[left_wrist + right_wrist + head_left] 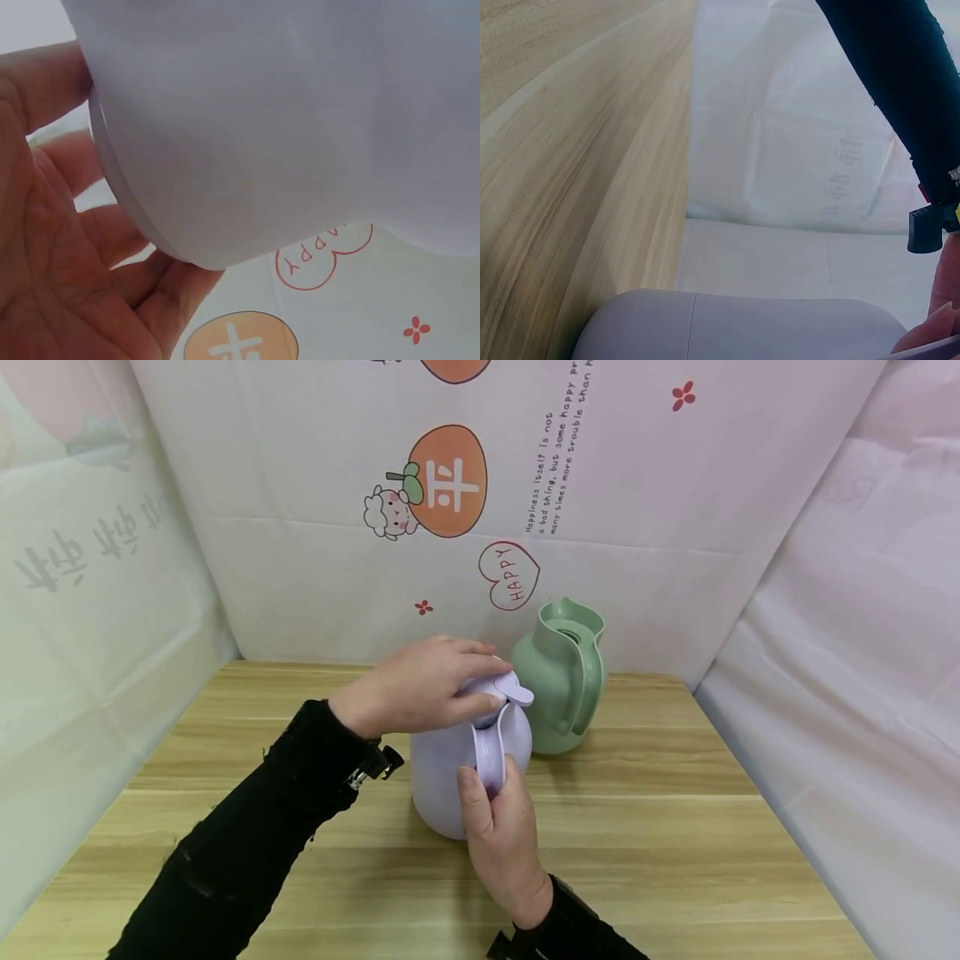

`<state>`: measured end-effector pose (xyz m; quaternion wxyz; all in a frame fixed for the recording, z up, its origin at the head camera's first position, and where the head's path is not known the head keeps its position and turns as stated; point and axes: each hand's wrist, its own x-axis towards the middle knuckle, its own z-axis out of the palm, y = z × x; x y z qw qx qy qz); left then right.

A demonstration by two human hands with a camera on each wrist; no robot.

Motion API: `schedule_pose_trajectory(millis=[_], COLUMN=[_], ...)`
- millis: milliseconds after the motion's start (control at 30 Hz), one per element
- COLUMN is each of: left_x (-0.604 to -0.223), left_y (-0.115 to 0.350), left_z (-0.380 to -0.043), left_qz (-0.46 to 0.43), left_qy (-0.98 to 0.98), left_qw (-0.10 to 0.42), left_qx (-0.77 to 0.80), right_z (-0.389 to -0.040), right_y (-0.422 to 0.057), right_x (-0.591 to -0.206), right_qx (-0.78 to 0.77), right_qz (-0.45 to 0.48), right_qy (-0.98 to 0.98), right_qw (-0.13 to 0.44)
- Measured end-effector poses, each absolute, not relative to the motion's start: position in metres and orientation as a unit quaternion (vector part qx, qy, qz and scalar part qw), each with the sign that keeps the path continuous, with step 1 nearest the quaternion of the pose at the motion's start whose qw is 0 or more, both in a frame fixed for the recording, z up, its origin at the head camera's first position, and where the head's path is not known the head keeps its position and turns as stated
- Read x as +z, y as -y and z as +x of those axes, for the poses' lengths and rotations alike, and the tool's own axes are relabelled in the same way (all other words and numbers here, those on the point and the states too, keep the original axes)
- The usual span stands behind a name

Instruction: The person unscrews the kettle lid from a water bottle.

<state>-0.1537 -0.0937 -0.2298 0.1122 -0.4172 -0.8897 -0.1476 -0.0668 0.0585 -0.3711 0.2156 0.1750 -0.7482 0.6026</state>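
A lilac vacuum jug point(442, 785) stands on the wooden table in the middle of the head view. My right hand point(504, 843) grips its handle point(490, 760), with the thumb along the near side. From above, my left hand point(423, 687) holds the jug's lilac lid point(513, 689), thumb on one side and fingers on the other; the lid's small tab shows past the fingertips. The left wrist view shows my left fingers point(52, 82) at the edge of a large pale lilac surface. The jug's body point(742, 326) fills the bottom of the right wrist view.
Just behind and to the right of the lilac jug stands a green jug point(555, 693), its top uncovered and its handle facing me. White printed cloth point(637, 468) encloses the wooden table point(637, 860) at the back and both sides.
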Motion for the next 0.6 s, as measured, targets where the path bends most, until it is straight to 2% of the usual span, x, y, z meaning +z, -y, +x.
schedule_pose_trajectory(millis=[200,600], left_x=[-0.233,-0.234], left_y=[0.088,0.077], left_z=[-0.151,-0.145], left_qz=[-0.394,-0.313], left_qy=[0.897,0.93], left_qw=[0.154,0.174], left_qx=[-0.125,-0.081], right_z=[-0.067,-0.066], right_y=[-0.059,-0.058], right_x=[-0.372,-0.372], right_qx=[0.604,0.598], right_qz=[0.172,0.171], right_qy=[0.749,0.751], right_qw=[0.21,0.219])
